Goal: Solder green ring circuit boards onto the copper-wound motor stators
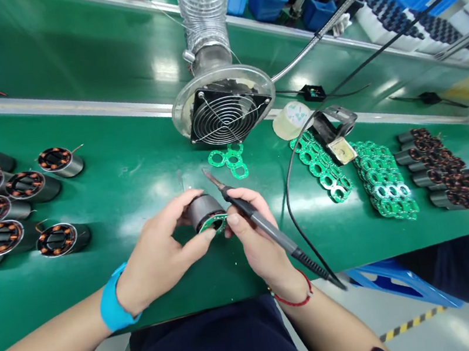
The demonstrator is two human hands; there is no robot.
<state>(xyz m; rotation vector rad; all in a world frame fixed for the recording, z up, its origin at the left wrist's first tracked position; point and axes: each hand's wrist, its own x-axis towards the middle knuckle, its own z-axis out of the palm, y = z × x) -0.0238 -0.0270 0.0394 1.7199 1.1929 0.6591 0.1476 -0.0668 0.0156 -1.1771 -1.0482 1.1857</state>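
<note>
Sitting between your two hands near the front edge of the green bench mat (127, 174) is one grey metal motor cylinder (199, 209), lying on its side with one green ring-shaped circuit board (215, 222) on the end facing you. Your left hand (158, 258) is curled partly closed around the cylinder, thumb under the ring and fingers over the top. Your right hand (259, 248) is closed in a pen grip on one black soldering iron (269, 228), whose tip points up and away past the cylinder, while a fingertip of that hand presses on the ring's right edge. You wear one blue wristband (112, 304) on the left wrist and one red cord bracelet (296, 296) on the right. Just beyond the cylinder lie loose green rings (230, 160), four as far as the overlap lets them be counted, in front of one round fume fan with a wire grille (225, 114). To your left lie copper-wound cylinders (25, 185), seven wholly in view and more cut off by the edge. To your right sit two heaps of green ring boards (384, 181), too many to count, and a cluster of dark wound cylinders (439, 173).
</note>
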